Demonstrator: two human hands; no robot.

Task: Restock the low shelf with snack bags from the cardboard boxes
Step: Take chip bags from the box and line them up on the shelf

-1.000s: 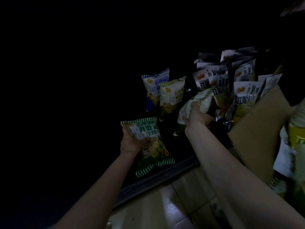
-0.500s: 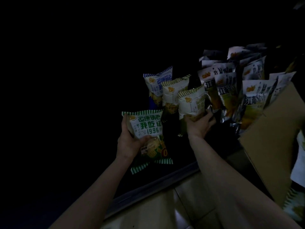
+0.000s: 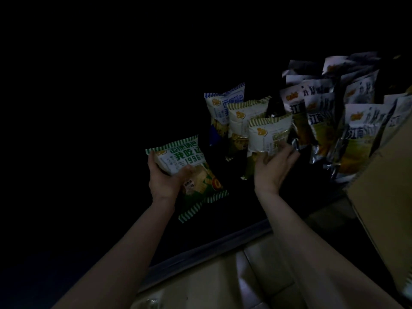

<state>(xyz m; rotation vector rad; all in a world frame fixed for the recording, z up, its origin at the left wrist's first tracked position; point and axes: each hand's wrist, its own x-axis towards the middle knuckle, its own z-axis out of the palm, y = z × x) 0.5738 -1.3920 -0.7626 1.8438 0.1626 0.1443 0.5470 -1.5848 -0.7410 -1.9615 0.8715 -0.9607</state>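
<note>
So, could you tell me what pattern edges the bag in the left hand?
Green and white stripes edge the snack bag, seen in the head view.

Very dim frame, left and top falling off to solid black. Faint light is catching the snack bags [image 3: 269, 132], forearms and floor tiles [image 3: 223, 279]. Bag print is reading soft and grainy; wide-angle bending is showing at the right edge.
</note>
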